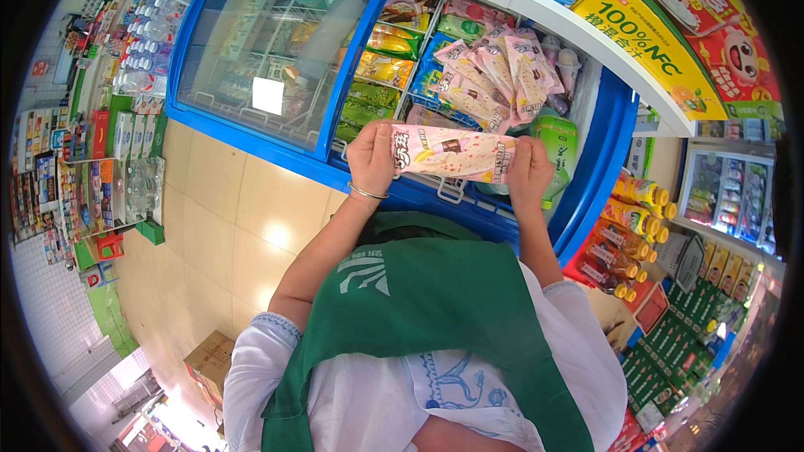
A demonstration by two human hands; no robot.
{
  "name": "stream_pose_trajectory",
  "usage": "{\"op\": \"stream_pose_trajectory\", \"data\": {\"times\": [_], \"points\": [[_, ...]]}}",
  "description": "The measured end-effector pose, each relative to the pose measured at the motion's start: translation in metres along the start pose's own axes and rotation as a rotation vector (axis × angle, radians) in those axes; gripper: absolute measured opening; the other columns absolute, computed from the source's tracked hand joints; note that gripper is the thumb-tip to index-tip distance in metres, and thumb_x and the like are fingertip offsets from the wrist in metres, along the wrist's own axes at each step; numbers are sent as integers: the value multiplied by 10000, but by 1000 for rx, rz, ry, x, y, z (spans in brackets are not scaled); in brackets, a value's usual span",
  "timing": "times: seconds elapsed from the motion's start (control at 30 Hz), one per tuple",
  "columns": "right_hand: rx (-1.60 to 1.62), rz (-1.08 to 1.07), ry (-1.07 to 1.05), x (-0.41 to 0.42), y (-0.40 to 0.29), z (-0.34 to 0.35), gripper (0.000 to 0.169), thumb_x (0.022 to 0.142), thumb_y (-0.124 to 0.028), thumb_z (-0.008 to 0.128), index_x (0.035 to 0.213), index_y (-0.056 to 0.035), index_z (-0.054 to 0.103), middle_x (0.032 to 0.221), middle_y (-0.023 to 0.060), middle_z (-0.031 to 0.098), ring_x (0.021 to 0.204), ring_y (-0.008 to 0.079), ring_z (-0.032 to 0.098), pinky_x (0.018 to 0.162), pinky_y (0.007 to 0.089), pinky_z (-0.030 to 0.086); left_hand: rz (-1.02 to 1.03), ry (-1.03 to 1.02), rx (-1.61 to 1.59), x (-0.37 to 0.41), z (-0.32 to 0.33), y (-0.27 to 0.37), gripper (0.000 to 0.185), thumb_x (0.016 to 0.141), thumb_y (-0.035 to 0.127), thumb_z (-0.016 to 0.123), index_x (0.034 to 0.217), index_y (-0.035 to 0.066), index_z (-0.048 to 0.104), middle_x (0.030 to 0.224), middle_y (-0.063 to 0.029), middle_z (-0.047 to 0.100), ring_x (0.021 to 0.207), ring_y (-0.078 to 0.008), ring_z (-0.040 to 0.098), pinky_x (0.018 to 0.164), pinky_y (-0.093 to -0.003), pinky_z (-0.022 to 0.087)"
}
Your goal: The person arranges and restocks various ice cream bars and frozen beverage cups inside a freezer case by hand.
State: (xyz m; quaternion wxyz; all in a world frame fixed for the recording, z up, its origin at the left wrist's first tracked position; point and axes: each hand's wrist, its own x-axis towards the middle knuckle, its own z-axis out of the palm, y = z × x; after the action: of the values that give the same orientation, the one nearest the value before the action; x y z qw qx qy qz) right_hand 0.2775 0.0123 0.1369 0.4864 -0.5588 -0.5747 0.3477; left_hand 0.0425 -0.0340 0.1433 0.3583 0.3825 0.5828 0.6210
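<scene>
A pink-wrapped ice cream bar (453,154) is stretched level between my two hands, its printed side facing up. My left hand (372,157) grips one end, with a metal bangle (367,191) on that wrist. At the other end, my right hand (529,166) pinches the wrapper. Beneath and beyond them is a blue chest freezer (251,138), its right side uncovered. A pile of similar pink-wrapped bars (496,75) lies in there, just past my hands. Close to my right hand sits a green package (558,141).
A sliding glass lid (220,56) covers the freezer's left part. Wire baskets hold green-wrapped (367,103) and yellow-wrapped ice creams (386,69). A white overhead ledge (534,3) curves across the far side. Bottled drinks (619,245) stand at right; a cardboard box (212,358) is on the floor behind left.
</scene>
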Motion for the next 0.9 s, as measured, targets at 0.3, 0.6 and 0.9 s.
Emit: {"op": "stream_pose_trajectory", "data": {"times": [0.3, 0.6, 0.9], "points": [[-9, 66, -24, -5, 3, 3, 205, 937, -154, 536, 802, -13, 596, 558, 0, 502, 506, 58, 462, 472, 240, 376, -206, 19, -129, 1, 2, 7, 286, 984, 173, 459, 962, -36, 653, 777, -32, 653, 671, -43, 565, 603, -197, 456], [-93, -78, -13, -8, 6, 3, 150, 922, -109, 538, 831, 0, 586, 612, 20, 547, 541, 64, 481, 496, 242, 407, -6, 77, 113, 4, 0, -4, 279, 971, 153, 476, 758, -10, 552, 618, -4, 495, 558, -62, 416, 517, -250, 377], [-486, -700, -291, 28, -60, 18, 427, 732, -328, 727, 1025, -59, 571, 798, 136, 629, 729, 296, 622, 660, 408, 481, 246, -168, 360, 4, 5, -3, 151, 915, 90, 541, 808, -9, 583, 684, -108, 565, 590, -185, 534, 566, -297, 438]]}}
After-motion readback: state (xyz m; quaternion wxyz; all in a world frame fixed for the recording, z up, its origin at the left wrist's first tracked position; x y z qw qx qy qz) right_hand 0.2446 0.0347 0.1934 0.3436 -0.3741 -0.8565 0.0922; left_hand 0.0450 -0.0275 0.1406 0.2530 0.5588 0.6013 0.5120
